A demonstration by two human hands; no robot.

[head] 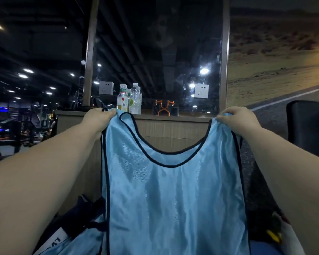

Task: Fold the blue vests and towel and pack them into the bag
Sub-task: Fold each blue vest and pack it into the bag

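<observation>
The blue vest [173, 190] hangs upright in the air in front of the person, spread flat. Its shiny light-blue mesh is edged with dark piping round the neck and armholes. The left hand [98, 119] pinches the top of one shoulder strap, fingers curled over the cloth. The right hand [236, 118] pinches the other strap the same way, and both are at about the same height, arms stretched forward. The vest's lower part runs out of the bottom of the view.

Below it, at the lower left, lies more light-blue cloth [75, 243], touching a dark bag [81, 205]. A white tag [55, 240] there bears dark letters, but they are cut off by the arm and cannot be read. At the lower right sits a white cloth [282, 230] with red and yellow print; I cannot tell what it is.

Behind the vest a wooden ledge [173, 118] carries a green-capped bottle [122, 99] with a red-and-white label and a clear bottle [136, 97] just beside it — their writing is too small to read. Above the ledge stands a mirror [155, 52] with two white wall sockets [201, 91] on it. To the right are a black pad [307, 129] and a wall picture [284, 67] of a desert road.
</observation>
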